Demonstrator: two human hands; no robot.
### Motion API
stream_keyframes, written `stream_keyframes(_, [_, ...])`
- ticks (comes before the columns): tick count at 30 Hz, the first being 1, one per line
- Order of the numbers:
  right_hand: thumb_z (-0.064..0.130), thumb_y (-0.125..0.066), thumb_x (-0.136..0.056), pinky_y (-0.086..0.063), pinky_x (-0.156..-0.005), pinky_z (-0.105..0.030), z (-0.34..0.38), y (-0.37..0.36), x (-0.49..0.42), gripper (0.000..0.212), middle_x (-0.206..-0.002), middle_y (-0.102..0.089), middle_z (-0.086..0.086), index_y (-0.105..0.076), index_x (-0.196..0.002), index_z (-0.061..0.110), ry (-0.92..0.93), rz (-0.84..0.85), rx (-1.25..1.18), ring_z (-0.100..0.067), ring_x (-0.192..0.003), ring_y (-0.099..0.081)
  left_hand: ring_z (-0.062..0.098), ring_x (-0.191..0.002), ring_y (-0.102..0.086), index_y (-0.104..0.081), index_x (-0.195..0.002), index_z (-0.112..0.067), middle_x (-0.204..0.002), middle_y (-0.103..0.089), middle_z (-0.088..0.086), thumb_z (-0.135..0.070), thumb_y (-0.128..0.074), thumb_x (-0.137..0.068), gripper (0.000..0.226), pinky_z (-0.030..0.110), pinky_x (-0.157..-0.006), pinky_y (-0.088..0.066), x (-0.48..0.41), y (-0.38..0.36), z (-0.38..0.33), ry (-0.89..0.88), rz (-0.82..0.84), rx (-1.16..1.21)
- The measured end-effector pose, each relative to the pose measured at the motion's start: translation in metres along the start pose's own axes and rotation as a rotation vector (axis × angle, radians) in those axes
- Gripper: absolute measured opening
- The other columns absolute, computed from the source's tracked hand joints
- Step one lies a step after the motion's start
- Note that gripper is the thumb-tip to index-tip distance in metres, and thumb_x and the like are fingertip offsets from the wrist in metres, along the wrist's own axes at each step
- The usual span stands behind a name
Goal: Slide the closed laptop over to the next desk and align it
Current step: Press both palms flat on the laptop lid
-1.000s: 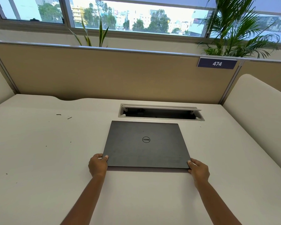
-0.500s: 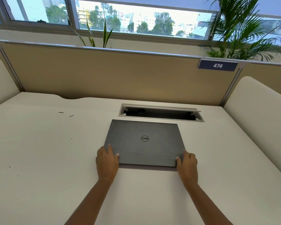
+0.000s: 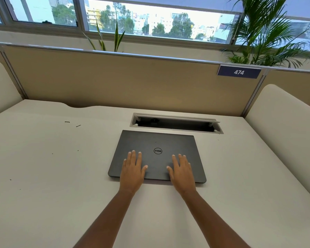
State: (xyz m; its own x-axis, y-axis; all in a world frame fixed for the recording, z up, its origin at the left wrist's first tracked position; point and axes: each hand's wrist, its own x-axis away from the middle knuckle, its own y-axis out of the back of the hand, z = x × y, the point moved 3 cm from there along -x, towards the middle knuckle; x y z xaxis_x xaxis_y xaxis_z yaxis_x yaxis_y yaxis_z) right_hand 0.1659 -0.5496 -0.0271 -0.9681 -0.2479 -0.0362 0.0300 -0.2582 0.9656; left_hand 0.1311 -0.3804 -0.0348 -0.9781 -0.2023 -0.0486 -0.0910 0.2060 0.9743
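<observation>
A closed laptop (image 3: 157, 154), a flat matte dark-grey slab with rounded corners and a round logo on its lid, lay on the smooth off-white desk (image 3: 43, 176) just in front of a long rectangular cable slot (image 3: 175, 123) whose thin lid stood tilted open. The left hand (image 3: 132, 170) and the right hand (image 3: 182, 171) rested palm-down on the near half of the lid, fingers spread flat and gripping nothing (thumbs angled toward each other). Behind the desk stood a tan fabric-faced partition (image 3: 115, 81) with a metal top rail and a dark blue tag (image 3: 239, 72) reading 474.
</observation>
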Motion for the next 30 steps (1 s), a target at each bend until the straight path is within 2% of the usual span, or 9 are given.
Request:
stream_keyframes(2, [0.037, -0.028, -0.100, -0.012, -0.120, -0.040, 0.003, -0.003, -0.003, 0.056, -0.159, -0.012, -0.011, -0.016, -0.149, 0.014, 0.011, 0.004, -0.006, -0.026, -0.148, -0.006, 0.026, -0.149, -0.004, -0.007, -0.151, -0.014, -0.161, -0.007, 0.012, -0.046, -0.006, -0.096, 0.063, 0.037, -0.122, -0.008, -0.001, -0.004, -0.003, -0.019, 0.015, 0.010])
stream_keyframes(5, [0.038, -0.026, -0.100, -0.011, -0.120, -0.041, 0.006, -0.008, -0.008, 0.056, -0.160, -0.009, -0.011, -0.014, -0.149, 0.015, 0.007, 0.014, 0.001, -0.026, -0.148, -0.004, 0.024, -0.150, -0.002, -0.005, -0.151, -0.015, -0.161, -0.004, 0.011, -0.043, -0.019, -0.099, 0.060, 0.037, -0.122, -0.007, -0.005, -0.010, -0.004, -0.032, 0.030, 0.010])
stream_keyframes(10, [0.042, -0.024, -0.099, -0.009, -0.120, -0.042, 0.007, -0.018, -0.013, 0.058, -0.160, -0.006, -0.010, -0.011, -0.150, 0.017, -0.013, 0.041, 0.024, -0.025, -0.148, -0.001, 0.023, -0.150, 0.000, -0.003, -0.151, -0.016, -0.162, -0.001, 0.009, -0.047, -0.018, -0.098, 0.063, 0.037, -0.122, -0.004, -0.012, -0.019, -0.005, -0.052, 0.031, 0.007])
stream_keyframes(12, [0.043, -0.022, -0.099, -0.009, -0.120, -0.043, 0.008, -0.023, -0.014, 0.059, -0.161, -0.006, -0.009, -0.009, -0.150, 0.017, -0.018, 0.058, 0.050, -0.025, -0.149, -0.001, 0.023, -0.150, 0.002, -0.002, -0.151, -0.017, -0.162, 0.001, 0.009, -0.054, 0.004, -0.091, 0.071, 0.038, -0.123, -0.003, -0.014, -0.020, -0.006, -0.061, 0.031, 0.007])
stream_keyframes(15, [0.044, -0.020, -0.099, -0.007, -0.120, -0.044, 0.008, -0.029, -0.014, 0.058, -0.161, -0.006, -0.007, -0.009, -0.150, 0.019, -0.033, 0.070, 0.069, -0.024, -0.149, -0.001, 0.024, -0.150, 0.003, 0.001, -0.151, -0.016, -0.162, 0.003, 0.008, -0.061, 0.034, -0.058, 0.109, 0.038, -0.123, -0.002, -0.013, -0.021, -0.007, -0.064, 0.044, 0.005])
stream_keyframes(16, [0.045, -0.020, -0.099, -0.006, -0.121, -0.044, 0.008, -0.030, -0.014, 0.058, -0.161, -0.007, -0.007, -0.009, -0.150, 0.020, -0.040, 0.071, 0.064, -0.023, -0.149, -0.001, 0.024, -0.150, 0.004, 0.001, -0.151, -0.016, -0.162, 0.003, 0.008, -0.062, 0.033, -0.061, 0.106, 0.039, -0.123, -0.002, -0.014, -0.023, -0.006, -0.057, 0.043, 0.007])
stream_keyframes(19, [0.045, -0.020, -0.099, -0.004, -0.121, -0.044, 0.006, -0.033, -0.015, 0.057, -0.161, -0.007, -0.006, -0.009, -0.150, 0.021, -0.051, 0.062, 0.052, -0.023, -0.149, -0.002, 0.023, -0.150, 0.003, -0.001, -0.151, -0.017, -0.162, 0.002, 0.007, -0.059, 0.004, -0.088, 0.075, 0.040, -0.122, -0.001, -0.017, -0.028, -0.005, -0.032, 0.052, 0.014])
stream_keyframes(23, [0.044, -0.020, -0.099, -0.003, -0.121, -0.043, 0.007, -0.034, -0.015, 0.056, -0.161, -0.007, -0.005, -0.009, -0.150, 0.022, -0.052, 0.046, 0.041, -0.023, -0.149, -0.003, 0.023, -0.150, 0.001, -0.003, -0.151, -0.018, -0.162, -0.001, 0.007, -0.052, -0.017, -0.096, 0.066, 0.040, -0.122, -0.001, -0.015, -0.029, -0.005, -0.033, 0.044, 0.022])
stream_keyframes(30, [0.042, -0.020, -0.100, -0.003, -0.121, -0.043, 0.006, -0.035, -0.013, 0.055, -0.161, -0.008, -0.006, -0.009, -0.150, 0.022, -0.062, 0.038, 0.051, -0.023, -0.149, -0.003, 0.023, -0.150, 0.001, -0.003, -0.151, -0.018, -0.162, 0.000, 0.007, -0.051, -0.019, -0.096, 0.066, 0.040, -0.122, -0.001, -0.016, -0.030, -0.004, -0.045, 0.031, 0.026])
